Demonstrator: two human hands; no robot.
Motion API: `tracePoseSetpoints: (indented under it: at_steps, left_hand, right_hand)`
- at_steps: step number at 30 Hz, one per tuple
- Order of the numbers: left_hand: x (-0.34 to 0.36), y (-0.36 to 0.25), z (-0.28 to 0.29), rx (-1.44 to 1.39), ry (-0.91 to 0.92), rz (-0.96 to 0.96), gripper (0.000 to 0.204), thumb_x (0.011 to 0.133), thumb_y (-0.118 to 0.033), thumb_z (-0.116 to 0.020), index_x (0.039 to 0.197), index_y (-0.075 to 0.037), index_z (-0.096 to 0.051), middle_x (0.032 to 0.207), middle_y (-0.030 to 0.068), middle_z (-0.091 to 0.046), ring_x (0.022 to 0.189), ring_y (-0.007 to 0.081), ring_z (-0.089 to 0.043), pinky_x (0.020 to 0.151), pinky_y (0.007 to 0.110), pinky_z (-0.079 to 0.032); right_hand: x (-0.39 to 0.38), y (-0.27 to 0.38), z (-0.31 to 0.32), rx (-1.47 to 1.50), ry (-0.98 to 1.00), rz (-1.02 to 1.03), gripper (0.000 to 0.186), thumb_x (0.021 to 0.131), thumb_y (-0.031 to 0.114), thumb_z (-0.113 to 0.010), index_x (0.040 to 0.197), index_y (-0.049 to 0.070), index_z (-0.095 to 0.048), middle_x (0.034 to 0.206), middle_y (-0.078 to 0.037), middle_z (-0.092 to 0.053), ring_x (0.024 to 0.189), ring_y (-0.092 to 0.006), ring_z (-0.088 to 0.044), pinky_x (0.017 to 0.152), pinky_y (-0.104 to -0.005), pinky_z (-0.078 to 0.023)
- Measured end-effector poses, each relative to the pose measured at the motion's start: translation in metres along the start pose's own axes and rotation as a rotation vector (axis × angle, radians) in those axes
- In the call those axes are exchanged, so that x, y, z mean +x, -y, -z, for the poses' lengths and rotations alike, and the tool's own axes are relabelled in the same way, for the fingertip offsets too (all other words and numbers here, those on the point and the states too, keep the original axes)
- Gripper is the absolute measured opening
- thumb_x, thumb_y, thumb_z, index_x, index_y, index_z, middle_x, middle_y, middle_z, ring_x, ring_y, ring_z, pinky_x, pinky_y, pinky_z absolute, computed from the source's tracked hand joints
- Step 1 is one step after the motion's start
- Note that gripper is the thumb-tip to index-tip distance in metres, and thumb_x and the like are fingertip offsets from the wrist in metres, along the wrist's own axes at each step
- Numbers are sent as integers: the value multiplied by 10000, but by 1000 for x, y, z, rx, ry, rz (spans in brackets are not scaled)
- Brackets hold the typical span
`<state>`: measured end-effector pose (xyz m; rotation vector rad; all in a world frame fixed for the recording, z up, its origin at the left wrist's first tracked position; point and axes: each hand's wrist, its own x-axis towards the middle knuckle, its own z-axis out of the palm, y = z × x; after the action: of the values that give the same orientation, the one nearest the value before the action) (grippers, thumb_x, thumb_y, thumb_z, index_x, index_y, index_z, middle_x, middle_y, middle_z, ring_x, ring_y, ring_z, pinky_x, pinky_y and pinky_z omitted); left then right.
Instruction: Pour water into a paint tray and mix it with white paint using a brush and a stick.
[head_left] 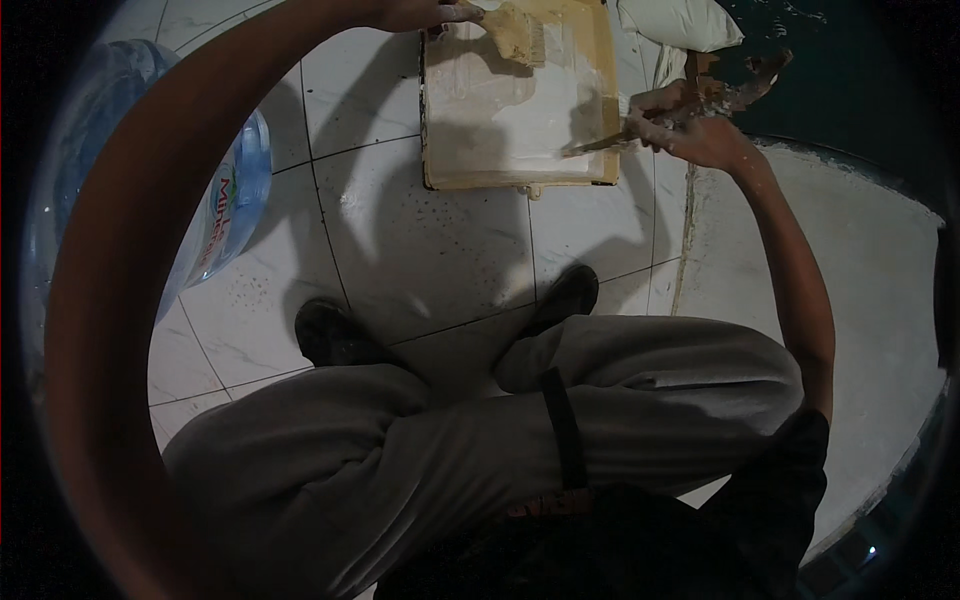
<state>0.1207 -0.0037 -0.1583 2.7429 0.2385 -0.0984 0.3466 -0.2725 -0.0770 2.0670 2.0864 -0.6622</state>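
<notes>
My left hand (415,14) reaches in at the top, its fingers closed round a wide paintbrush (512,38) caked in pale paint. The brush hangs over the far part of a yellowish paint tray (607,85), where a layer of white paint (500,135) lies. At the tray's right side my right hand (695,138) is closed on a thin, paint-smeared stick (605,145). One end of this stick points left over the near right part of the tray. Brownish, ragged, paint-flecked material (750,92) sticks out beyond that hand; I cannot make out what it is.
A large clear blue water bottle (245,185) stands on the left, partly behind my left arm. Marbled white tiles (380,240) cover the floor, speckled with drops. A white bag (685,22) lies beyond the tray. To the right is a pale, rough-edged surface (860,300).
</notes>
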Motion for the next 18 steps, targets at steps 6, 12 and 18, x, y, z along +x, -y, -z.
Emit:
tracePoseSetpoints:
  at_steps: [6, 12, 18]
  left_hand:
    - [6, -8, 12, -64, 29, -27, 568, 906, -491, -474, 753, 27, -648, 769, 247, -639, 744, 404, -610, 704, 455, -473]
    - [20, -9, 3, 55, 19, -84, 584, 907, -506, -472, 753, 31, -642, 773, 260, -631, 745, 408, -608, 705, 461, -471]
    - [17, -18, 4, -10, 7, -96, 587, 907, -502, -474, 756, 44, -631, 770, 265, -629, 739, 411, -607, 699, 459, -472]
  right_hand:
    - [14, 41, 3, -147, 41, 44, 451, 888, 456, -548, 1004, 30, -645, 963, -147, -650, 882, -309, -641, 834, -389, -508]
    - [48, 72, 16, 38, 106, 160, 451, 892, 437, -548, 1030, 16, -630, 1076, -171, -612, 897, -326, -610, 865, -375, -490]
    - [-6, -14, -2, -176, -35, 63, 535, 909, 515, -505, 1122, 45, -644, 1019, -147, -640, 924, -258, -601, 847, -359, -507]
